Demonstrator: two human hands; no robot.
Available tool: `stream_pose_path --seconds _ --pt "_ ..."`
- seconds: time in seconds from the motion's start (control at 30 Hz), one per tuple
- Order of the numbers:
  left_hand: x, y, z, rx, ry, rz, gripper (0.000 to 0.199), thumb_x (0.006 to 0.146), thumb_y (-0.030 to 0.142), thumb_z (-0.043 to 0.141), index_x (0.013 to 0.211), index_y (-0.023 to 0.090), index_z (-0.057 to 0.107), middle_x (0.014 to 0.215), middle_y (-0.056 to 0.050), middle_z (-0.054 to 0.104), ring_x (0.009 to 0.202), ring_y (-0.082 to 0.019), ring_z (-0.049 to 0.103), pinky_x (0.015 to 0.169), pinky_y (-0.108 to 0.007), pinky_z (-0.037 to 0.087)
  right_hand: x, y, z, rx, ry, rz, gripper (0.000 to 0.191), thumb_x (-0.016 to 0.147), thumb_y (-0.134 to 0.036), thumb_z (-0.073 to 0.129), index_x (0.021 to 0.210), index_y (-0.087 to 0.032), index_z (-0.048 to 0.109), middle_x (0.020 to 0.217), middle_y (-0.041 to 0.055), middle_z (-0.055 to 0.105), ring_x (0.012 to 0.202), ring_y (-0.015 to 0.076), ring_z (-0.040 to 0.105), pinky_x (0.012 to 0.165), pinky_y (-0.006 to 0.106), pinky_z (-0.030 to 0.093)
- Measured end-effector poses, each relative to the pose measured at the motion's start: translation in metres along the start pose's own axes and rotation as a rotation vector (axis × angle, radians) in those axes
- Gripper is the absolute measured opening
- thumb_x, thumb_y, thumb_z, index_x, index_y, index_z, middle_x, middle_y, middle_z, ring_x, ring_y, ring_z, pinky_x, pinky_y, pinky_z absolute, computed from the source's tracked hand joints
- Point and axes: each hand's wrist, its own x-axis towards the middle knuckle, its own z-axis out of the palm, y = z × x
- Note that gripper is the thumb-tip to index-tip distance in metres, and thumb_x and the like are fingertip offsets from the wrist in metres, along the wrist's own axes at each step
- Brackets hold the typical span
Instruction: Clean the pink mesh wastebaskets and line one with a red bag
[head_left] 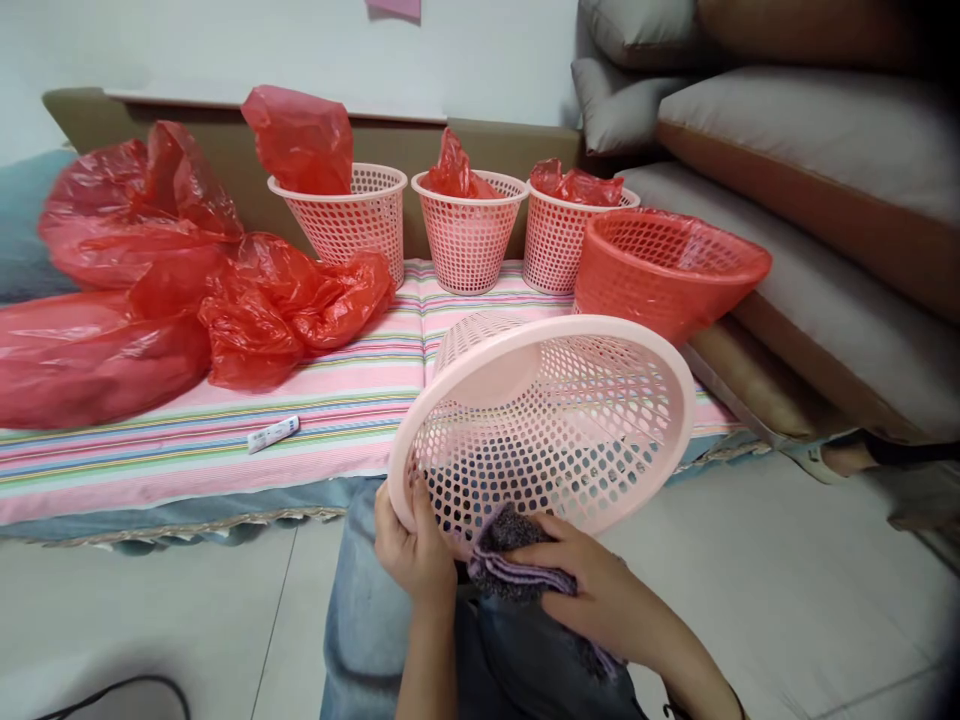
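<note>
A pink perforated plastic basket [679,400] lies tilted over my lap, its mouth facing me. My left hand [416,545] grips its rim at the lower left, the thumb inside and the fingers outside. In my right hand [577,570] is a folded dark grey cloth with purple edging [517,550], pressed to the basket's near rim. Part of the cloth hangs down below that hand.
Behind stand three pink baskets [469,240] with red bags in them, and one basket wrapped in a red bag [660,270]. Red plastic bags [292,310] and a small white tube [273,434] lie on the striped cover [360,400]. Grey cushions [825,170] are stacked right.
</note>
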Motion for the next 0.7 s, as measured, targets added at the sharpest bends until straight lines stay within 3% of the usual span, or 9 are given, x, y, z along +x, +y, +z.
stream_pose_path --seconds 0.1,0.2,0.27,0.37,0.47,0.7 --pt "0.006 0.005 -0.004 -0.017 -0.015 0.053 0.023 0.092 0.034 0.065 0.108 0.020 0.072 0.091 -0.002 0.071 0.083 -0.016 0.066 0.078 -0.028 0.051 0.016 0.001 -0.015 0.043 0.132 -0.071 0.062 0.074 -0.005 0.053 0.129 -0.030 0.068 0.127 0.0068 0.060 0.118 0.0243 0.056 0.105 0.040 0.043" --pt "0.012 0.009 -0.011 0.010 -0.012 0.111 0.021 0.090 0.034 0.066 0.105 0.021 0.073 0.093 -0.003 0.072 0.086 -0.017 0.067 0.080 -0.029 0.052 0.057 0.004 -0.033 -0.094 0.368 -0.084 0.056 0.079 -0.008 0.053 0.129 -0.026 0.067 0.124 0.0076 0.060 0.115 0.0250 0.056 0.102 0.040 0.045" --pt "0.016 0.011 -0.016 0.017 -0.040 0.123 0.021 0.089 0.035 0.066 0.104 0.021 0.073 0.094 -0.003 0.073 0.087 -0.017 0.068 0.081 -0.029 0.052 0.090 0.006 -0.041 -0.217 0.432 -0.079 0.052 0.081 -0.009 0.054 0.129 -0.023 0.067 0.124 0.0086 0.061 0.114 0.0248 0.057 0.102 0.038 0.044" --pt "0.022 0.011 -0.023 0.007 -0.107 0.114 0.023 0.089 0.037 0.066 0.105 0.021 0.072 0.099 -0.004 0.074 0.091 -0.019 0.068 0.085 -0.030 0.052 0.137 0.009 -0.041 -0.445 0.376 -0.040 0.047 0.084 -0.012 0.057 0.129 -0.022 0.068 0.122 0.0103 0.062 0.115 0.0254 0.056 0.102 0.034 0.042" --pt "0.026 0.006 -0.027 -0.022 -0.180 0.081 0.025 0.087 0.039 0.068 0.105 0.022 0.072 0.101 -0.004 0.074 0.094 -0.020 0.068 0.087 -0.031 0.052 0.171 0.016 -0.030 -0.600 0.278 0.035 0.043 0.089 -0.019 0.056 0.130 -0.028 0.067 0.125 0.0090 0.061 0.116 0.0255 0.056 0.099 0.032 0.042" --pt "0.030 -0.008 -0.029 -0.049 -0.296 0.044 0.033 0.081 0.041 0.075 0.108 0.023 0.070 0.105 -0.005 0.072 0.098 -0.022 0.069 0.091 -0.034 0.053 0.197 0.042 -0.010 -0.627 0.244 0.173 0.041 0.094 -0.030 0.050 0.132 -0.031 0.065 0.126 0.0105 0.060 0.106 0.0276 0.063 0.091 0.035 0.044"
